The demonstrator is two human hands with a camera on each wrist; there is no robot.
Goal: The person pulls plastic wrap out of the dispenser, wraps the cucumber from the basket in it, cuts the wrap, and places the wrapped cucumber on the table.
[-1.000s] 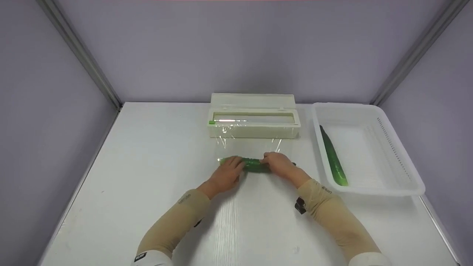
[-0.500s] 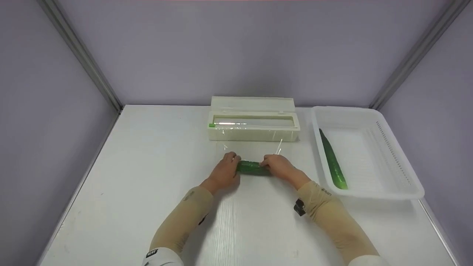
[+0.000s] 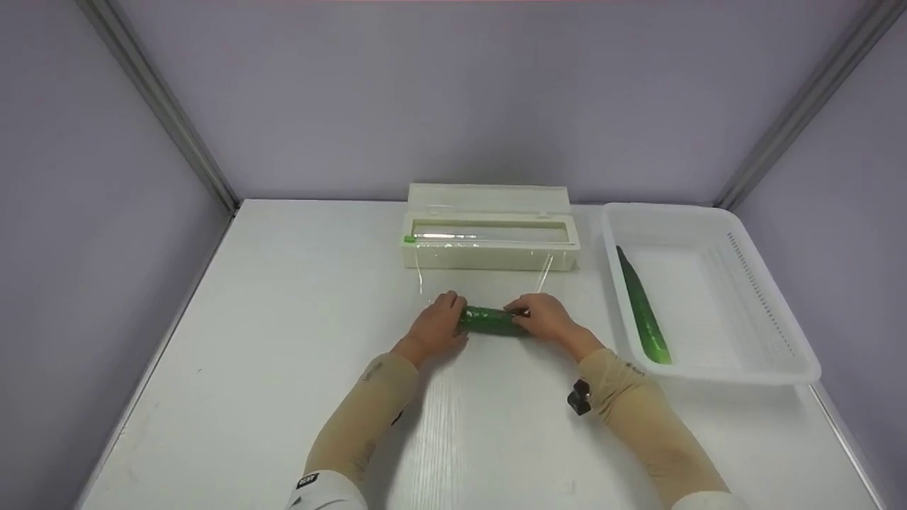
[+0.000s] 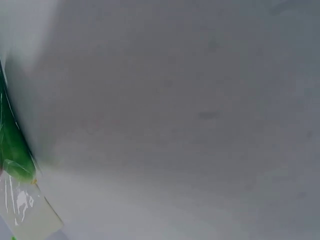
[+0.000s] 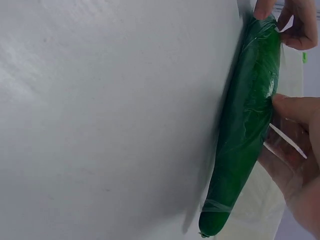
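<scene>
A film-wrapped cucumber [image 3: 490, 321] is gripped at its two ends by the left hand [image 3: 434, 326] and the right hand [image 3: 545, 319], fingers curled around it, on the white counter [image 3: 283, 340] just in front of the cling-film dispenser [image 3: 492, 237], beside a tray [image 3: 772, 340] holding another cucumber [image 3: 643, 309].

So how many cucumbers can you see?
2. One cucumber lies on the table, wrapped in clear film, held between the left hand and the right hand. The other cucumber lies in the white basket.
</scene>
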